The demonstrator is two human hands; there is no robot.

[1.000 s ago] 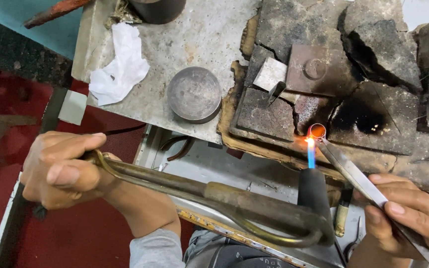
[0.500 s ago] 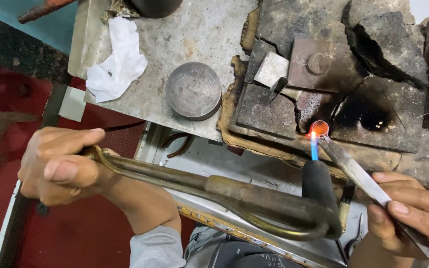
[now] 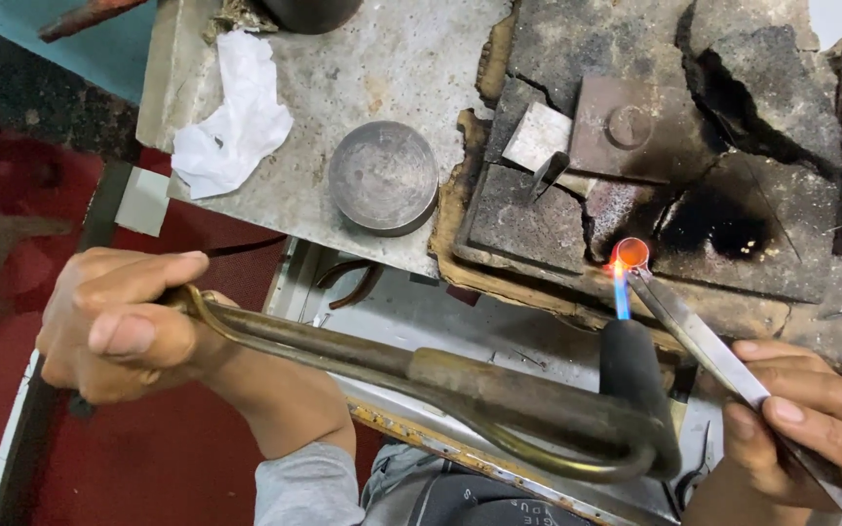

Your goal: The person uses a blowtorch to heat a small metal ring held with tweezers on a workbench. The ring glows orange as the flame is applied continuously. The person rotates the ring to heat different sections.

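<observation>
Torch [image 3: 499, 394] sits clamped in my left hand [image 3: 114, 326], fist closed round its brass handle; blue flame plays on the glowing ring [image 3: 630, 254] at the charred block's [image 3: 538, 209] front edge. Right hand [image 3: 811, 429] pinches the tweezers [image 3: 699, 336], tips touching the ring. Little changed since earlier; ring glows as before.

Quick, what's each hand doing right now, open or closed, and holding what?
Left hand: closed around the torch handle.
Right hand: closed on the tweezers, tips at the glowing ring.
</observation>
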